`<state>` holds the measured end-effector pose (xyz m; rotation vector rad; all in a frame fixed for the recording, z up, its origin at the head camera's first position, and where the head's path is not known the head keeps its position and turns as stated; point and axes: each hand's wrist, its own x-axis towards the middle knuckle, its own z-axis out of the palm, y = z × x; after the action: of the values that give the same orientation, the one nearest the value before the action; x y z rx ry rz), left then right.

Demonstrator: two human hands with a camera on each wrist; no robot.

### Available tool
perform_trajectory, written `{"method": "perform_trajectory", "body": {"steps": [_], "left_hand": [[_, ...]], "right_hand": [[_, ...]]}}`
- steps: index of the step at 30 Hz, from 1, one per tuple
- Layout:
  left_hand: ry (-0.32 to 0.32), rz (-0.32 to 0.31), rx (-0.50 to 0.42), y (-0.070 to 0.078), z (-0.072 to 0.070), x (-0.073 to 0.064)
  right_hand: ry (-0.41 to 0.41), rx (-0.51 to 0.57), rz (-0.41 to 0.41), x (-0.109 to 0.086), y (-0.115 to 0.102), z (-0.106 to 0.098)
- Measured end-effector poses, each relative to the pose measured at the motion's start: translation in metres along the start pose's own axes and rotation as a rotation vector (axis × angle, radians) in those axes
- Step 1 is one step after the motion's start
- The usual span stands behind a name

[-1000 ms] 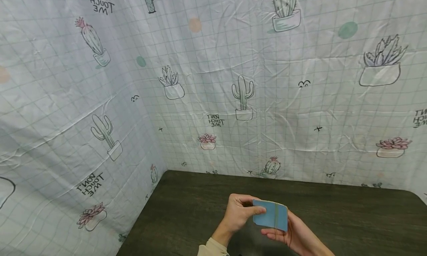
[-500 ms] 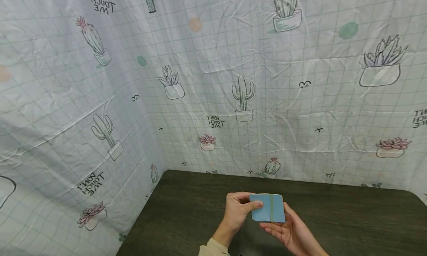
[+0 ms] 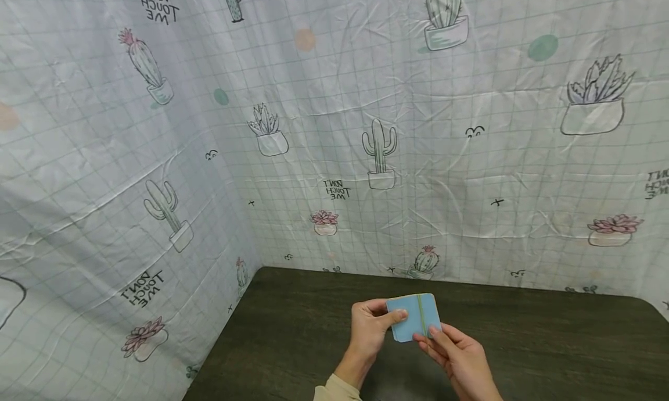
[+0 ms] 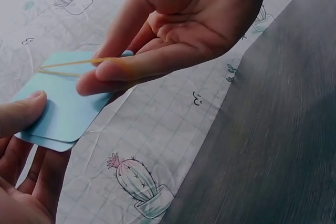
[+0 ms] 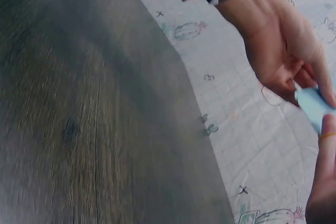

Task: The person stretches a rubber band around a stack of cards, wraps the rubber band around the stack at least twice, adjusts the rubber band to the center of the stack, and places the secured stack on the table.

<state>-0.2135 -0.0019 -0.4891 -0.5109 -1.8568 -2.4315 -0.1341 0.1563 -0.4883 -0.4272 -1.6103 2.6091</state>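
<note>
Above the dark wooden table (image 3: 292, 331), the left hand (image 3: 367, 331) holds a thin stack of light-blue cards (image 3: 407, 332) in the air, its grip pinching the left side: thumb flat on the top face, fingers behind. A yellowish rubber band (image 3: 421, 314) crosses the stack toward its right side. The right hand (image 3: 466, 354) is at the near right corner, and its grip pinches the band there; in the left wrist view two strands run from the far edge of the cards to these fingertips, drawn into a narrow loop. Whether the fingers also squeeze the card corner itself, I cannot tell.

The likeliest trouble is the band slipping: it looks taut, and only fingertips seem to hold its near end, so a small loss of friction could snap it back against the cards or the fingers. The stack could also fan apart, since one layer already sticks out past another by the left thumb, and that single pinch appears to be the main support. A sideways tug on the band might bend the cards or turn them under the thumb. If the left grip loosened during such a pull, they could scatter onto the table
</note>
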Motion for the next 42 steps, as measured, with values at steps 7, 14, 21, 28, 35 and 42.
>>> {"method": "perform_trajectory", "body": {"steps": [7, 14, 21, 28, 35, 42], "left_hand": [[0.039, -0.01, -0.007, -0.002, 0.004, 0.0], [0.066, -0.015, 0.033, -0.001, 0.007, 0.0], [0.089, 0.002, 0.038, 0.003, 0.011, -0.003], [0.108, 0.066, 0.045, 0.002, 0.014, -0.004], [0.103, 0.092, 0.052, 0.002, 0.015, -0.004], [0.082, 0.072, 0.051, 0.002, 0.015, -0.004]], "right_hand": [[0.067, 0.051, -0.078, -0.002, 0.001, 0.007], [0.098, 0.022, -0.135, -0.002, 0.003, 0.006], [0.179, -0.035, -0.199, 0.0, 0.005, 0.007], [0.271, -0.086, -0.232, 0.001, 0.005, 0.013], [0.305, -0.149, -0.288, 0.008, 0.014, 0.006], [0.37, -0.229, -0.218, 0.003, 0.007, 0.009]]}}
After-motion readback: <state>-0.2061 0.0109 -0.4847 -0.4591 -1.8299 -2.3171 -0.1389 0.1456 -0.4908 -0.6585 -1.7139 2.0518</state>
